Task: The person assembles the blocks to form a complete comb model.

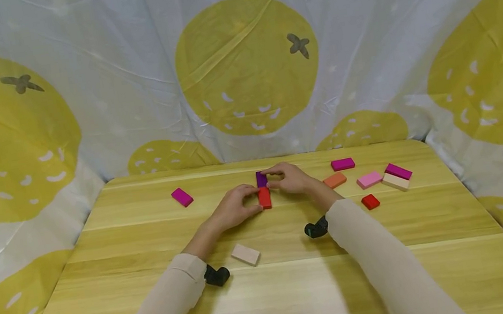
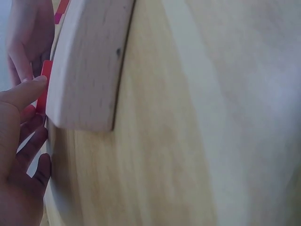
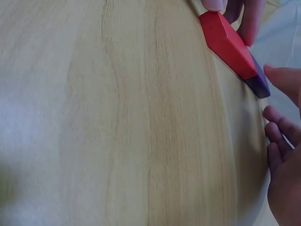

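On the wooden table, a red block (image 1: 265, 198) lies end to end with a purple block (image 1: 261, 179), the purple one farther away. My left hand (image 1: 234, 207) holds the red block from the left, thumb at its near end and a finger at its far end. From the right, my right hand (image 1: 290, 179) pinches the purple block between thumb and fingers. The right wrist view shows the red block (image 3: 228, 44) and the purple block (image 3: 257, 84) meeting. In the left wrist view, the left thumb is on the red block (image 2: 43, 89).
A pale block (image 1: 246, 254) lies nearer me, left of centre. At left is a magenta block (image 1: 182, 197). Right of the hands lie an orange block (image 1: 335, 180), a pink block (image 1: 369, 180), a small red block (image 1: 371, 201) and several others. A patterned cloth (image 1: 247, 65) hangs behind the table.
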Demonstrator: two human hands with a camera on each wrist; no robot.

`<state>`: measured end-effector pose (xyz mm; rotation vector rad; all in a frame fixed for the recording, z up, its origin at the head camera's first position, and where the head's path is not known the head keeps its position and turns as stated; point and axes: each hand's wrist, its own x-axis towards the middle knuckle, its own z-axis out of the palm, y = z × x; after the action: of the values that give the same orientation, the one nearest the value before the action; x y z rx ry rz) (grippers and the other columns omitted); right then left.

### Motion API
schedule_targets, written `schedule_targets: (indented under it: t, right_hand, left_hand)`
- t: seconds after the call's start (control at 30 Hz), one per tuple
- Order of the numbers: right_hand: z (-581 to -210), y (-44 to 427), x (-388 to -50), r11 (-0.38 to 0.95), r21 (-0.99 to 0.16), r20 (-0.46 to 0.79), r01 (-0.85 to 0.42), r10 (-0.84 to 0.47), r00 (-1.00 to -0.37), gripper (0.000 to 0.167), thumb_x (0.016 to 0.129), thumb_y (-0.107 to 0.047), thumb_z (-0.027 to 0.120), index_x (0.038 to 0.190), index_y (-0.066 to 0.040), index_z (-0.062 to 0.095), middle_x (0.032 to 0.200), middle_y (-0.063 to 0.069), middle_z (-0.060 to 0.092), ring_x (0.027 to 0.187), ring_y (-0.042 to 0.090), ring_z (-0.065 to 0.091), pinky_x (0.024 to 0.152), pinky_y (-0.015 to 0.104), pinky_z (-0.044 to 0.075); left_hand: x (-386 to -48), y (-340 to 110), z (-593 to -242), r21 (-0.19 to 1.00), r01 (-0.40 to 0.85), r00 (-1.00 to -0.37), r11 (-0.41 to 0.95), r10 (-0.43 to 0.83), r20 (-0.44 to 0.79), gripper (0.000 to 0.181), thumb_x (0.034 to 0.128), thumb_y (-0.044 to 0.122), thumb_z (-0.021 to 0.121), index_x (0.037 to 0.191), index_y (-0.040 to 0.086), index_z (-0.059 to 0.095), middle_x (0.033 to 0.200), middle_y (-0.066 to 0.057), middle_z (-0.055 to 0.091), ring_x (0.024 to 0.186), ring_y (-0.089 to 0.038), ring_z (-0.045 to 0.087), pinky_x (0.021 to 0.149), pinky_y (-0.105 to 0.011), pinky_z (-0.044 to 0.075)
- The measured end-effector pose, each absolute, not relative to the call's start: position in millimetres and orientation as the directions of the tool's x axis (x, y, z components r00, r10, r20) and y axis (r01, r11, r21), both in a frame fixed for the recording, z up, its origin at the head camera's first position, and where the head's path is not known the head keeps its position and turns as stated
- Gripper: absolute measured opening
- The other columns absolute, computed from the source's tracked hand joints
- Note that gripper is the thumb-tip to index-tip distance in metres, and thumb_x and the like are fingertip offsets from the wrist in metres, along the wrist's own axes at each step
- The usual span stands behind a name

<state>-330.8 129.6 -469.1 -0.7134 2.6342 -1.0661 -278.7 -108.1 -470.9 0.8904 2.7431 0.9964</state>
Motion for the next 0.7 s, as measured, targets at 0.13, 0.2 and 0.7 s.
schedule_targets:
  t: [0.13,0.2,0.7]
  right_hand:
    - [-467.8,132.3,-328.6,0.606,-0.721,-0.018,-0.336,-0.501,-0.865,0.046,0.103,-0.025,0.066,0.147,-0.015,0.061,0.147,0.013,0.055,0.135,0.035,0.050,0.112,0.052,0.041]
    - [-468.3,133.3,-328.2,0.604,-0.722,-0.016,-0.338,-0.502,-0.864,0.046,0.103,-0.026,0.066,0.147,-0.015,0.061,0.148,0.012,0.055,0.136,0.035,0.050,0.112,0.053,0.041]
    - [-478.4,126.8,-327.0,0.628,-0.651,0.006,-0.426,-0.557,-0.831,0.051,0.099,-0.030,0.072,0.146,-0.011,0.061,0.147,0.021,0.049,0.137,0.038,0.043,0.115,0.054,0.035]
  left_hand:
    - [-279.1,-108.7,-471.3,0.623,0.491,-0.827,0.609,0.551,0.113,0.051,0.0926,0.021,0.081,0.136,-0.002,0.065,0.131,-0.015,0.064,0.124,-0.030,0.058,0.110,-0.043,0.044]
    - [-279.0,-109.3,-471.3,0.629,0.495,-0.825,0.600,0.552,0.122,0.050,0.0923,0.021,0.081,0.135,-0.001,0.066,0.130,-0.014,0.064,0.122,-0.030,0.059,0.109,-0.043,0.045]
    - [-240.7,-140.1,-454.9,0.606,0.485,-0.836,0.630,0.537,0.112,0.047,0.0960,0.026,0.077,0.132,-0.002,0.067,0.122,-0.013,0.065,0.109,-0.029,0.063,0.096,-0.044,0.052]
